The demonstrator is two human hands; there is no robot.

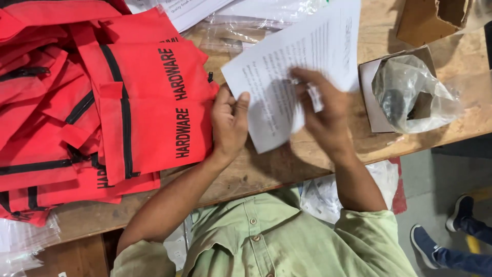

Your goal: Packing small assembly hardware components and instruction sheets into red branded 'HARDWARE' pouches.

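A white printed sheet of paper (pixel 297 61) lies tilted on the wooden table (pixel 287 164). My left hand (pixel 229 123) grips the sheet's lower left edge, thumb on top, right beside the red bags. My right hand (pixel 320 110) is on the middle of the sheet and blurred by motion. A bit of the white paper shows between its fingers. The sheet's lower part is hidden under both hands.
A pile of red fabric bags (pixel 102 102) with black zips covers the table's left side. A small open cardboard box (pixel 371 97) holds a clear plastic bag (pixel 410 92) at the right. Clear plastic packets (pixel 241 25) lie behind. Another person's blue shoes (pixel 441 236) stand on the floor, lower right.
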